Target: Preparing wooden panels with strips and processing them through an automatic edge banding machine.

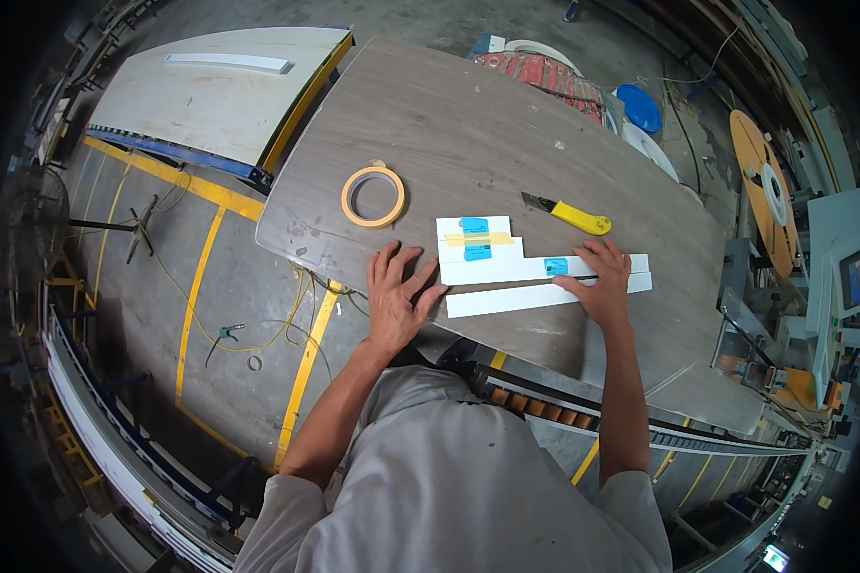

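Several flat white strips and blocks lie side by side on a brown wood-grain tabletop [373,105]. The stepped far group [454,272] carries blue labels and a band of yellow tape; a plain white strip [506,304] lies at its near side, a narrow gap between them. My left hand [398,298] rests with fingers spread at the left ends, thumb and forefinger close to the edges. Across the right part reaches my right hand [602,286], its thumb at the near edge of the labelled long strip [535,269] and its fingers over the far edge.
A roll of yellowish tape [398,201] lies flat at the left of the table. Beyond the strips is a yellow utility knife [581,218], blade exposed. Another table [201,105] with a white bar stands far left. A machine with a screen [836,277] is at right.
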Motion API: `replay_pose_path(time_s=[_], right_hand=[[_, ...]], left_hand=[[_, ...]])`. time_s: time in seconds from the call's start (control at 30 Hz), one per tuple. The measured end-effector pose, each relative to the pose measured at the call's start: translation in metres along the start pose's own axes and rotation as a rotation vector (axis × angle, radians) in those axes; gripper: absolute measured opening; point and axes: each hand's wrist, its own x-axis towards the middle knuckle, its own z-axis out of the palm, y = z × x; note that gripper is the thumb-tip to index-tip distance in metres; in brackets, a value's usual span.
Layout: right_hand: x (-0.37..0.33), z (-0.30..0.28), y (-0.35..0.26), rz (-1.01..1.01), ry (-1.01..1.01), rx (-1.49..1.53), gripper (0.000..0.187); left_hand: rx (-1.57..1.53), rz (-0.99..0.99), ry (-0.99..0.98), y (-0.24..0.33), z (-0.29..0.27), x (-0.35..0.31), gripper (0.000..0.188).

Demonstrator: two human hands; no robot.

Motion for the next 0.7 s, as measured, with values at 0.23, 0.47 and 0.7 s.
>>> replay_pose_path(time_s=[0.23, 0.47, 0.7], right_hand=[[-0.0007, 0.0019, -0.001, -0.001, 0.002, 0.021, 0.056], [-0.0009, 0.0029, -0.0022, 0.003, -0.007, 0.028, 0.052], [-0.0006, 0.0036, -0.0012, -0.018, 0.009, 0.023, 0.051]], left_hand=[[0.014, 0.006, -0.009, 0.0013, -0.0006, -0.0002, 0.034], [0.01, 0.007, -0.016, 0.0012, -0.0011, -0.0006, 0.034], [0.01, 0.01, -0.025, -0.0002, -0.0004, -0.0013, 0.033]])
